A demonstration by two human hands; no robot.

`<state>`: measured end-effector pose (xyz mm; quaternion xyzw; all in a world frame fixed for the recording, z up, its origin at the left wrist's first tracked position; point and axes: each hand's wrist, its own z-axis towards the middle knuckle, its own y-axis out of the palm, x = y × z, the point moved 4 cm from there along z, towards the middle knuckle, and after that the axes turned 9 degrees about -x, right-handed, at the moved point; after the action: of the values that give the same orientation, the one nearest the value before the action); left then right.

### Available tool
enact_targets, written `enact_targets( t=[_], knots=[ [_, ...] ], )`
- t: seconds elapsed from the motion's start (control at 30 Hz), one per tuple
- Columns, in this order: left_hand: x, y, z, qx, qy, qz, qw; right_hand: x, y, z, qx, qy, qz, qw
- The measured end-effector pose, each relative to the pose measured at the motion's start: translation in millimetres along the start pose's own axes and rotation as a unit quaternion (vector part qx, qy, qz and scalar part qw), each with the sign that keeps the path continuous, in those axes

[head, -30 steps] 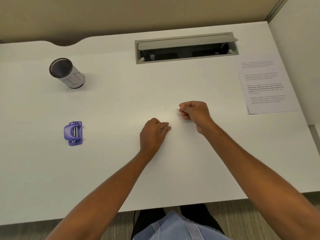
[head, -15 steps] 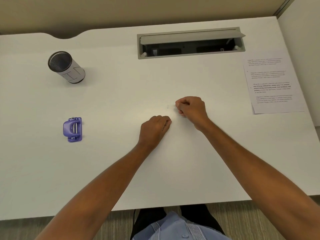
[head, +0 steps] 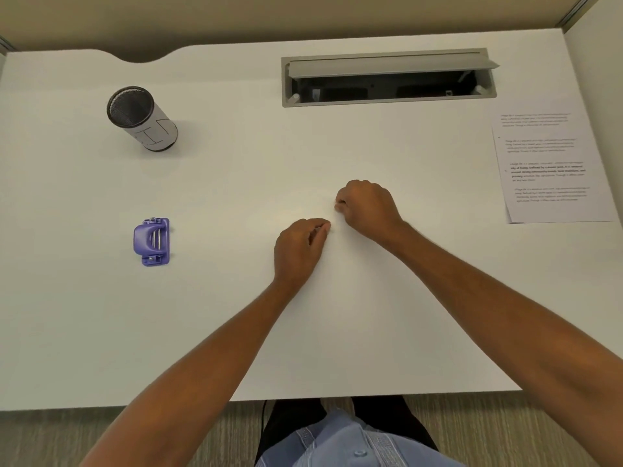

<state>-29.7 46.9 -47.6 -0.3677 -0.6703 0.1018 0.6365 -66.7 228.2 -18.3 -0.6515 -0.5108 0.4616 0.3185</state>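
Desk (head: 236, 332) ctr | we set L hand (head: 300, 246) & R hand (head: 367, 207) side by side, fingers clenched, can't tell if pinching anything | hole punch (head: 153, 241) at 9 o'clock of L hand, well apart, long axis 12–6, L hand nearer

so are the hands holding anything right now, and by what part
Cannot be told: left hand and right hand rest curled on the table, fingertips pinched, but nothing shows between them.

Hands, left (head: 298, 246) and right (head: 369, 205), slightly closer together

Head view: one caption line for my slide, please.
Left hand and right hand rest curled on white desk, between purple tool and printed sheet.
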Motion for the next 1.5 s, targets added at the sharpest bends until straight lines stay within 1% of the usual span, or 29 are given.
enact_targets(
  t=[0.1, 0.2, 0.33, 0.47, 0.53, 0.63, 0.7, 0.8, 1.0, 1.13, 1.27, 1.5],
  knots=[
    [-3.6, -4.8, 2.9, 0.002, -0.015, -0.048, 0.999, -2.8, -6.5, 5.8, -0.004, 0.008, -0.003, 1.0],
    [-4.3, -8.4, 5.9, -0.011, -0.015, -0.045, 0.999, -3.4, -12.7, 8.1, -0.012, 0.023, 0.013, 1.0],
    [1.5, -9.1, 8.0, -0.05, 0.012, 0.011, 0.999, -4.4, -13.7, 6.8, -0.014, 0.035, 0.019, 0.999],
    [11.4, -8.6, 11.6, -0.086, 0.013, 0.07, 0.994, -4.6, -12.1, 7.6, -0.019, 0.042, 0.023, 0.999],
    [16.5, -8.3, 15.8, -0.106, 0.018, 0.12, 0.987, -6.6, -11.7, 9.6, -0.027, 0.043, 0.013, 0.999],
    [26.6, -4.9, 22.2, -0.132, 0.023, 0.213, 0.968, -6.5, -14.8, 12.0, -0.037, 0.044, 0.008, 0.998],
    [29.4, -3.7, 26.0, -0.138, 0.025, 0.243, 0.96, -6.0, -17.5, 13.9, -0.048, 0.042, 0.014, 0.998],
    [30.9, -2.3, 29.5, -0.146, 0.03, 0.257, 0.955, -4.3, -21.7, 14.5, -0.055, 0.041, 0.029, 0.997],
    [27.9, 0.1, 29.9, -0.13, 0.038, 0.279, 0.951, 6.0, -16.5, 10.0, -0.026, 0.037, 0.072, 0.996],
    [26.2, 3.6, 30.3, -0.125, 0.038, 0.319, 0.939, 8.3, -13.5, 8.9, -0.019, 0.027, 0.076, 0.997],
    [24.3, 6.1, 32.3, -0.132, 0.022, 0.316, 0.939, 3.4, -12.7, 10.3, -0.016, 0.008, 0.026, 1.0],
    [20.2, 4.1, 32.3, -0.122, 0.006, 0.246, 0.962, -5.6, -17.6, 21.3, -0.043, -0.003, -0.036, 0.998]
  ],
)
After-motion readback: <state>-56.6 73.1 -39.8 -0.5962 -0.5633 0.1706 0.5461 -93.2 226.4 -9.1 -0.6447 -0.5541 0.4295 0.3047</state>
